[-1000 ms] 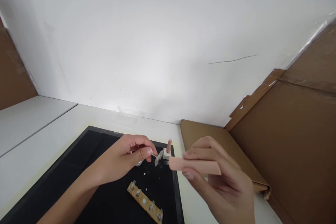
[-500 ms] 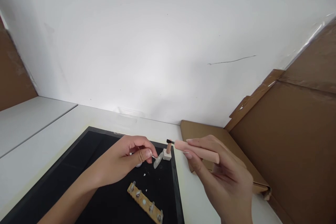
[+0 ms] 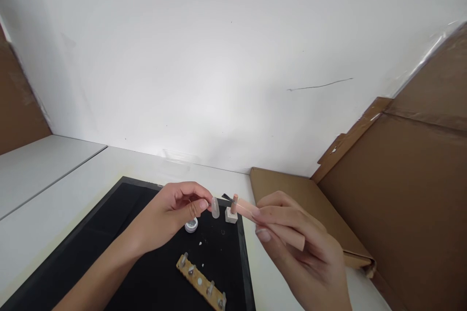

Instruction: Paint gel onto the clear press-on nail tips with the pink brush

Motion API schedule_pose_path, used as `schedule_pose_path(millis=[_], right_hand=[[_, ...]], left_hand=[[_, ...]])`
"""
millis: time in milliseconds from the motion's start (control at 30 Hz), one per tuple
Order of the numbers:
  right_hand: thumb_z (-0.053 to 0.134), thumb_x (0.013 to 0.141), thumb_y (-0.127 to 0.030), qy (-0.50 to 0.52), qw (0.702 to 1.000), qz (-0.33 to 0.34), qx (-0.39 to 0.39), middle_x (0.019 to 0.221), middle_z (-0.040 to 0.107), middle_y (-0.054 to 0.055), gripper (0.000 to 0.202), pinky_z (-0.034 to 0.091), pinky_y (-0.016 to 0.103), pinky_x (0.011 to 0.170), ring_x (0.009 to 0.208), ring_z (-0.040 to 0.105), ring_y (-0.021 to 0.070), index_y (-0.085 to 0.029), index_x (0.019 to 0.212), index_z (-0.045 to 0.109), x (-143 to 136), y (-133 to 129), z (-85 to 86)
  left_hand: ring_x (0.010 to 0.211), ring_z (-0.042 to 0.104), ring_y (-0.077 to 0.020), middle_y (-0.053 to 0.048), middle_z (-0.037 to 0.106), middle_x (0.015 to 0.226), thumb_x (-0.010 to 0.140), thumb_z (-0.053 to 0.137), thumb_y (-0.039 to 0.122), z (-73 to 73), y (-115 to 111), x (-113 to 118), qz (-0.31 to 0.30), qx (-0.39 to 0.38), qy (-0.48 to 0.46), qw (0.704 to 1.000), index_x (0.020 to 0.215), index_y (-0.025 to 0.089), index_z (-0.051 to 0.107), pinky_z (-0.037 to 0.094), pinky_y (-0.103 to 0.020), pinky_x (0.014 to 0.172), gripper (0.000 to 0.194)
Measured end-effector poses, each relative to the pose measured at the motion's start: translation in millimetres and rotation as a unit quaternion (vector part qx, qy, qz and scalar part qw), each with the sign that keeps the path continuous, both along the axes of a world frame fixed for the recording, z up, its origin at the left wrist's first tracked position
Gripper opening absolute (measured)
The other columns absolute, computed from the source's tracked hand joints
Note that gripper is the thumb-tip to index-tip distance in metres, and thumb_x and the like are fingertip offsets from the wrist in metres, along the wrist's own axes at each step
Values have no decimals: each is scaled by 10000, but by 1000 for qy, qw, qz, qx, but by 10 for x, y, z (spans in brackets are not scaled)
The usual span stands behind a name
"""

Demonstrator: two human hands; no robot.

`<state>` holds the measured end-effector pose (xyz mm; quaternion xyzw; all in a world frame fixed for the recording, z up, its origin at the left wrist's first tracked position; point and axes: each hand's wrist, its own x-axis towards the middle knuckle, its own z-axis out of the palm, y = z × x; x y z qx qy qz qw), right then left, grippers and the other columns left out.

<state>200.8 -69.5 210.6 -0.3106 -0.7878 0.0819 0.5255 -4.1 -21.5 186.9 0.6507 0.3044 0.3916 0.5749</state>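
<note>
Between the thumb and fingers of my left hand (image 3: 182, 211) is the stem of a translucent, nail-shaped tip (image 3: 215, 208), which is turned with its broad face towards the camera. My right hand (image 3: 299, 243) grips a long pink handle (image 3: 280, 231). A dark brush (image 3: 228, 198) sticks out from its far end, pointing left, a little apart from the tip. Behind the brush stands a small white block (image 3: 231, 215) with a pinkish-brown peg (image 3: 234, 203) on top. Below my left hand sits a small round white jar (image 3: 191, 225).
A black mat (image 3: 146, 272) lies on the white table (image 3: 91, 170). On it is a tan strip (image 3: 197, 282) with several upright holders, plus small white specks. Cardboard (image 3: 284, 187) lies at the right, beside a tall brown cardboard panel (image 3: 412, 180). A white wall rises behind.
My left hand has moved slightly left and turned the tip more upright, uncovering the jar. The brush in my right hand has shifted left and now angles up to the left.
</note>
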Motion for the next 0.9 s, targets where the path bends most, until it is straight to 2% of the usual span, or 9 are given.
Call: schedule_pose_path(millis=[233,533,767,900], right_hand=[[589,827,-52,-18,1000,17,-8,812,641,18,320,499,252,576,703,577,143,-268,1058,639,-71,-16,-3],[553,856,-64,-19,998,38,-39,803,628,6,280,475,235,591,693,563,118,-254,1050,624,-95,-14,-11],[549,862,-72,-24,997,50,-53,724,629,-21,238,400,251,537,628,531,113,-253,1003,612,-103,-18,2],[544,870,-88,17,999,36,-31,724,601,-14,219,401,254,555,651,500,123,-250,998,616,-66,-13,-21]], left_hand=[[655,474,-112,1,620,733,852,613,314,-16,9,25,0,-19,-30,999,804,168,683,360,-221,594,169],[608,444,-97,27,540,660,867,592,307,-16,5,38,25,-3,-33,999,803,167,662,367,-220,588,168],[619,470,-98,16,579,687,867,596,303,-8,5,29,22,4,-40,999,804,171,684,380,-214,590,171],[672,524,-110,-1,640,761,838,634,282,-22,9,8,15,-15,-50,999,822,181,700,400,-218,622,122]])
